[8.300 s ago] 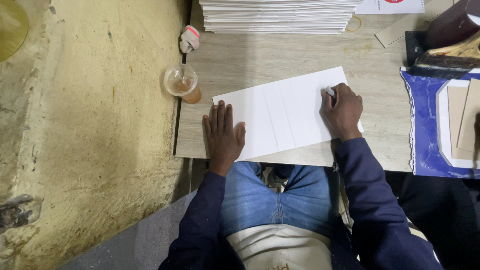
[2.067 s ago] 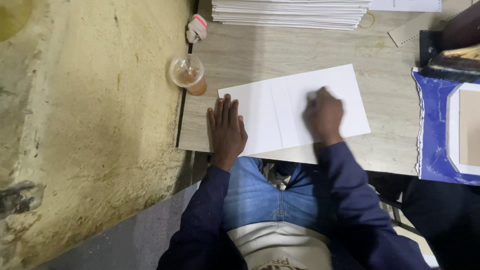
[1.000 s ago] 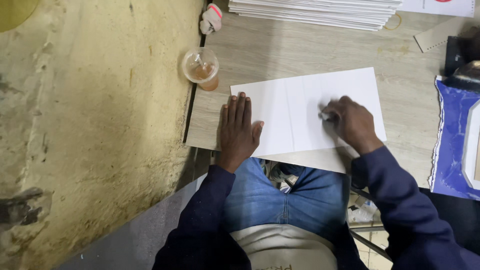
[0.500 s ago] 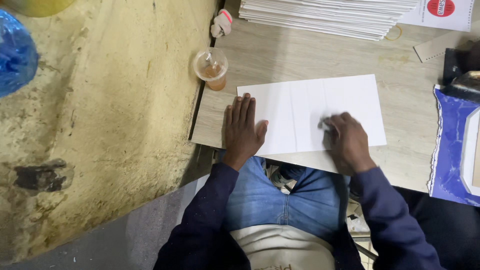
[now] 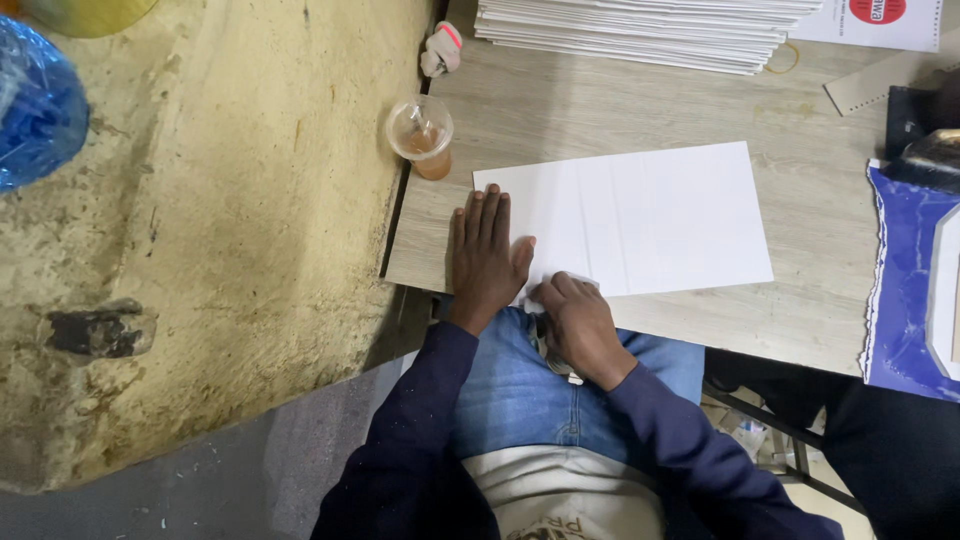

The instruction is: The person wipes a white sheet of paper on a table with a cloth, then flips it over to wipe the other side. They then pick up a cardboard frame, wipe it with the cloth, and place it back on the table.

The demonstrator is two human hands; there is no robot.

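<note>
A white creased sheet point(image 5: 660, 215) lies flat on the wooden table point(image 5: 620, 110) in front of me. My left hand point(image 5: 485, 255) rests palm down on the sheet's left end, fingers together and pointing away from me. My right hand point(image 5: 580, 325) sits just to its right at the sheet's near-left corner. Its fingers are curled around a white bit that looks like the sheet's edge. My thumbs almost touch. Blue jeans and dark sleeves show below the table edge.
A clear plastic cup point(image 5: 422, 135) with brown liquid stands at the table's left edge. A tall stack of white sheets point(image 5: 640, 30) fills the far side. Torn blue wrapping point(image 5: 905, 290) lies at the right. A rough yellowish floor and a blue bag point(image 5: 35, 105) are at the left.
My right hand has slid leftward and toward me, from the sheet's right half to its near-left corner beside my left hand. My left hand has stayed flat in place. The camera view shifted.
</note>
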